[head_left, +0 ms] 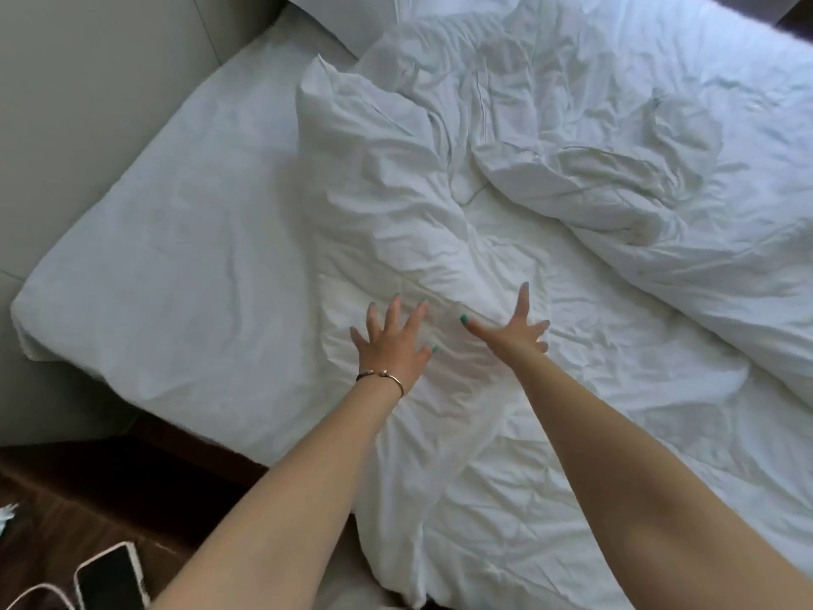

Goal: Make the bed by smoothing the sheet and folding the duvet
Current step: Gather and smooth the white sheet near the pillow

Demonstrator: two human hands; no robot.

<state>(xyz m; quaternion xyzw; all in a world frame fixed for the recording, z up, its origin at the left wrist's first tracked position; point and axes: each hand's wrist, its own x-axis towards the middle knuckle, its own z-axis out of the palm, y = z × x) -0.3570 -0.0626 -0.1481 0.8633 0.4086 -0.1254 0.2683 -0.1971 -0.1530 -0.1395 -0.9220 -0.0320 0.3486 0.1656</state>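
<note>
On duvet [440,266]: both hands, spread.

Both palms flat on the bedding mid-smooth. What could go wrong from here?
1. The left hand and right hand press with spread fingers, so pushing may just shove creases toward the bunched duvet.
2. The phone lies beside the bed by the left arm; dragged bedding or an elbow could knock it.

Duvet [616,178] cut off by top and right edges. Pillow [352,15] cropped at top. Phone [112,581] cut by bottom edge, partly behind left forearm. White scrap [6,515] at left edge too cropped to identify. Right hand [519,330] palm hidden against duvet. Both elbows out of frame.
</note>
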